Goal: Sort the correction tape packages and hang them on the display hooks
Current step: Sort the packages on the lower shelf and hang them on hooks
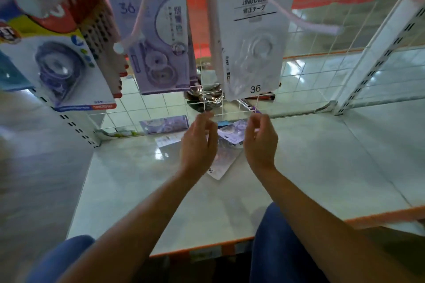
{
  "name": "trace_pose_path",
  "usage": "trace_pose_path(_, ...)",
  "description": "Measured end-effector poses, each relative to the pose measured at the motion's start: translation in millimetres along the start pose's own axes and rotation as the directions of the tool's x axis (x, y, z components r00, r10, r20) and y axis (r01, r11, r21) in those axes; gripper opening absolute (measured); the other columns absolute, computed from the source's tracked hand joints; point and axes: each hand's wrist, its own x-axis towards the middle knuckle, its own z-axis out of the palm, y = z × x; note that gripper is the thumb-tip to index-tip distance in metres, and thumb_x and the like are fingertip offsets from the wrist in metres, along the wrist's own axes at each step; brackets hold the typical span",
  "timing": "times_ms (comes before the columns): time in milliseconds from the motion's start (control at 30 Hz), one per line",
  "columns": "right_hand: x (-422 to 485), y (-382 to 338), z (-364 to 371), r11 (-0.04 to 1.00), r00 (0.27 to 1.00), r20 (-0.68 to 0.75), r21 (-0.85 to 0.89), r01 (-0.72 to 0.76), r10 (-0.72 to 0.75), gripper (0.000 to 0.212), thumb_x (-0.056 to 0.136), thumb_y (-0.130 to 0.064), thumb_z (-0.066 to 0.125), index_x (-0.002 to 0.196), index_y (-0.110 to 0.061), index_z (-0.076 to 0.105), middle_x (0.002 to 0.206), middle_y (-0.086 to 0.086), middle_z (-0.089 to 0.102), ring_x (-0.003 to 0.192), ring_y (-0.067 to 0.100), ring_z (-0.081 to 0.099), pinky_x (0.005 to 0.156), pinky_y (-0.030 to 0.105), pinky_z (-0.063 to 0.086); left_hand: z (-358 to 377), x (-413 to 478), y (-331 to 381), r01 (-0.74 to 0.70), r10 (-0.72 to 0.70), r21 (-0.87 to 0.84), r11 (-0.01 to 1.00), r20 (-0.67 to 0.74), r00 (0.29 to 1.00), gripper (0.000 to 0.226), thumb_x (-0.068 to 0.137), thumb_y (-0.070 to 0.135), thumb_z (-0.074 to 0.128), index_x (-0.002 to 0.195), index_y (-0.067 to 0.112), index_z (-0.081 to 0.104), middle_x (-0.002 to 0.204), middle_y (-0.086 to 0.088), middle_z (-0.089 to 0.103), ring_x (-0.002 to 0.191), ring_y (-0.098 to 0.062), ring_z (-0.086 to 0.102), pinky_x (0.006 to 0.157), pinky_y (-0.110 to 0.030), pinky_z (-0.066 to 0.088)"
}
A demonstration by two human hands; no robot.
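- Blue trouser knees (282,243) sit at the near, orange-trimmed edge of the glossy white shelf board (322,167).
- Both bare forearms reach forward over the shelf board's middle, side by side and apart.
- Left hand (199,142) is raised above the board with its palm turned inward, its fingers loosely bent and holding nothing.
- Right hand (259,140) is level with it, its back to the camera and fingers bent inward; I cannot tell whether they pinch anything.
- Flat on the board under the hands lies a white correction tape package marked 36 (222,163), and a lilac correction tape package (232,136) shows in the gap between the hands.
- Further back on the board lie a small white card package (167,140) and a second lilac package (164,124), against the white wire grid panel (322,52).
- Above the board's back edge three packs hang from hooks: a blue-and-red carded tape (62,66), a lilac pack printed 36 (161,41) and a white JINUO pack (253,41).
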Motion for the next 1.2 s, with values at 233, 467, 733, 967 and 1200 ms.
trace_pose_path(233,-66.5,52.1,38.9,0.857,0.439,0.875,-0.376,0.353,0.204,0.074,0.091,-0.008,0.048,0.152,-0.015,0.006,0.16,0.002,0.005,0.147,0.02,0.007,0.116,0.037,0.02,42.7,-63.3,-100.6,-0.118,-0.266,0.449,0.886,0.699,0.664,0.074,0.089,0.018,0.055,0.152,0.015,0.016,0.16,-0.003,0.012,0.148,-0.021,0.01,0.117,-0.035,0.019)
trace_pose_path(467,-87.5,36.8,56.4,0.772,0.63,0.766,-0.475,0.422,0.127,0.074,0.081,-0.027,0.069,0.143,-0.01,0.033,0.14,0.01,0.043,0.129,0.029,0.043,0.1,0.036,0.039,39.5,-89.2,-106.1,-0.212,-0.348,0.568,0.795,0.714,0.608,0.067,0.093,0.036,0.048,0.151,0.024,0.017,0.161,0.006,0.006,0.147,-0.017,0.007,0.112,-0.039,0.023)
trace_pose_path(733,-75.1,35.3,44.1,0.717,0.285,0.917,-0.395,0.574,0.278,0.096,0.081,-0.036,0.068,0.151,-0.016,0.005,0.159,0.008,0.001,0.146,0.026,0.002,0.115,0.05,0.01,-4.0,-100.5,-103.2,-0.438,-0.244,0.468,0.768,0.845,0.476,0.054,0.096,0.015,0.047,0.147,0.022,0.031,0.159,0.005,0.017,0.145,-0.014,0.019,0.113,-0.037,0.027)
trace_pose_path(967,-113.9,21.3,31.3,0.712,0.444,0.864,-0.465,0.527,0.236,0.048,0.084,-0.017,0.057,0.13,-0.012,0.042,0.136,0.011,0.036,0.123,0.029,0.035,0.097,0.04,0.035,-30.8,-129.8,-97.2,-0.186,-0.317,0.514,0.837,0.733,0.602,0.039,0.098,0.028,0.044,0.137,0.03,0.048,0.154,0.004,0.03,0.14,-0.016,0.03,0.112,-0.033,0.031)
trace_pose_path(1200,-107.8,2.1,20.8,0.923,0.667,0.727,-0.351,0.159,0.162,0.069,0.071,-0.049,0.068,0.122,-0.01,0.045,0.128,0.004,0.039,0.118,0.021,0.04,0.095,0.027,0.038,-47.0,-131.0,-75.5,0.656,-0.693,0.239,0.716,0.357,0.627,0.067,0.09,0.041,0.061,0.143,0.011,0.033,0.142,-0.009,0.047,0.126,-0.02,0.05,0.1,-0.028,0.043)
